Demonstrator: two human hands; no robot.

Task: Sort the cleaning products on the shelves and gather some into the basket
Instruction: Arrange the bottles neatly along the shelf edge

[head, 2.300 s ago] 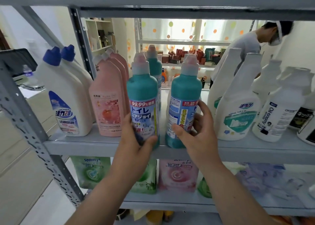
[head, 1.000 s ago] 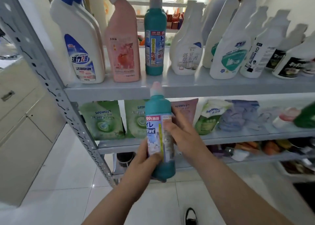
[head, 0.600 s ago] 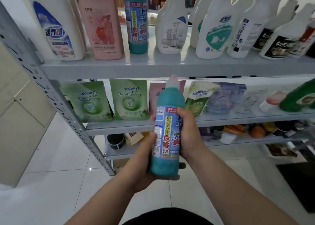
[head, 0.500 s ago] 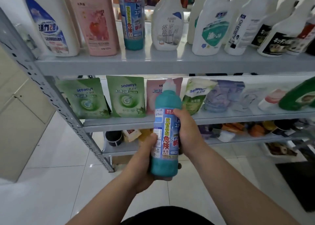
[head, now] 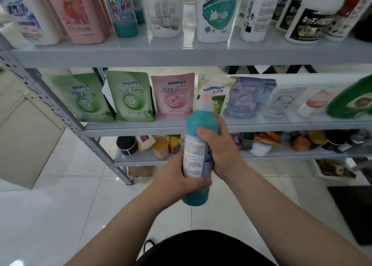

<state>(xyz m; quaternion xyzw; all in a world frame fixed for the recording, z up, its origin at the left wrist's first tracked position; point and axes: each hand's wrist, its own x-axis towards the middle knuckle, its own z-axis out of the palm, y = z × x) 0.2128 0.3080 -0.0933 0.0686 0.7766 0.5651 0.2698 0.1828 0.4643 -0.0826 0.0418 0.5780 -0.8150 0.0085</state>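
Teal bottle: I saw it held upright in front of the shelving, resting on no shelf. Its pale cap was level with the middle shelf's pouches and its base hung over the floor.
Left hand: it grasped the bottle low down, with fingers curled round the bottom of the label from the left.
Right hand: it grasped higher up, with the thumb across the front at the top of the label.
Upper shelf: a second teal bottle stood between a pink bottle and a white bottle.
Middle shelf: two green pouches and a pink pouch stood side by side, left of the held bottle.
Bottom shelf: I could make out small jars and packets, too blurred to tell apart.
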